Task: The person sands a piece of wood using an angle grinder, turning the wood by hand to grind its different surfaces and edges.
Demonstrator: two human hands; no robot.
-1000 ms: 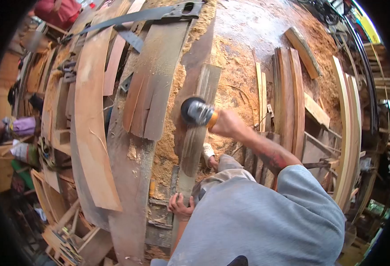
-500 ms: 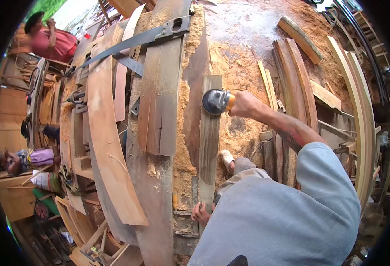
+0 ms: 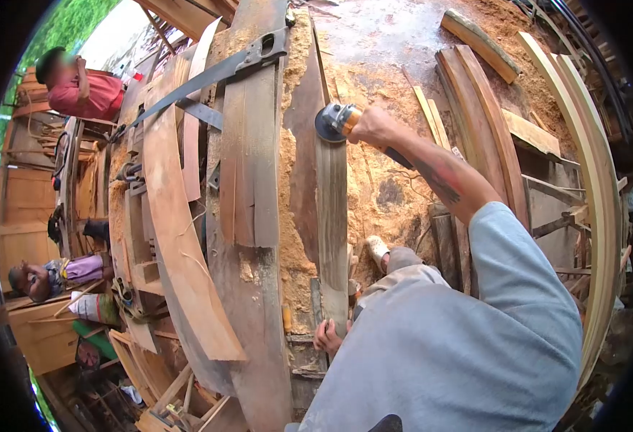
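My right hand (image 3: 375, 127) is wrapped round the yellow body of an angle grinder (image 3: 339, 118). The grinder's dark round disc lies against the far end of a long, narrow grey-brown board (image 3: 332, 209). Close to my body, my left hand (image 3: 326, 336) grips the near end of that board, with the fingers over its left edge; the thumb is hidden. A metal straight strip (image 3: 316, 302) lies along the board's left side, and a chisel-like tool with a yellow handle (image 3: 286, 318) is just left of it.
A handsaw (image 3: 223, 72) lies across planks on the bench (image 3: 248, 345). A curved plank (image 3: 187, 252) is at the left. Sawdust covers the ground. Timbers (image 3: 482, 122) lean at the right. Two people (image 3: 90, 93) (image 3: 43, 279) are at the far left.
The grinder in my right hand has moved up along the board to its far end. My left hand stays at the near end. The whole view has shifted slightly.
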